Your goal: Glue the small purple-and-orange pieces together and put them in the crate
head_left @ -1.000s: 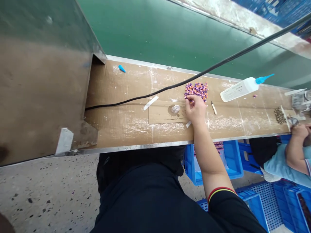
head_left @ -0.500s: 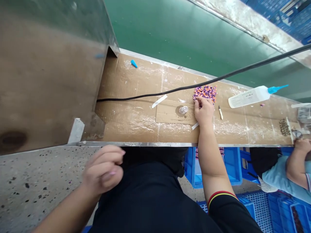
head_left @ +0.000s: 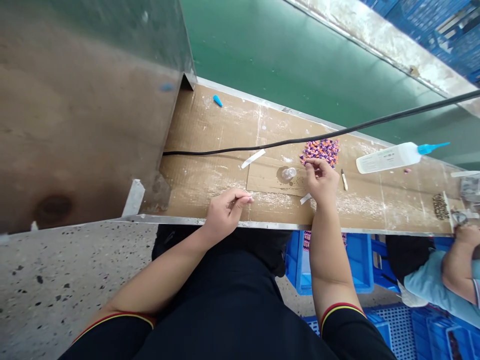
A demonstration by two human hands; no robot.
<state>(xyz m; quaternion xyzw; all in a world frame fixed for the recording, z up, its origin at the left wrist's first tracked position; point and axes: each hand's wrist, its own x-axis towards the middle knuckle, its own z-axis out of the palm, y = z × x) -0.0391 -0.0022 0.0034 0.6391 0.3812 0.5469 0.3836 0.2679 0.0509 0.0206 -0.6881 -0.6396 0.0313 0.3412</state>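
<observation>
My right hand (head_left: 322, 182) is at the near edge of a pile of small purple, orange and pink pieces (head_left: 323, 150). Its thumb and forefinger are pinched together, and whatever lies between them is too small to make out. My left hand (head_left: 227, 212) is over the front of the cardboard-covered bench (head_left: 198, 180), its fingertips closed; a tiny pale speck shows at the tips, its kind unclear. Between the hands, a small clear cup (head_left: 288, 173) stands on a taped cardboard piece (head_left: 262, 177) with wet spots around it.
A black cable (head_left: 270, 146) crosses above the bench. To the right are a white knife-like tool (head_left: 344, 180) and a bottle with a blue nozzle (head_left: 390, 157). A blue cap (head_left: 217, 100) lies at the back left. Another person's hand (head_left: 467, 235) is far right; a blue crate (head_left: 354, 265) sits below.
My left hand has moved up and right from below the bench edge to above the cardboard. My right hand stays at the pile, pinched. The whole view has shifted slightly.
</observation>
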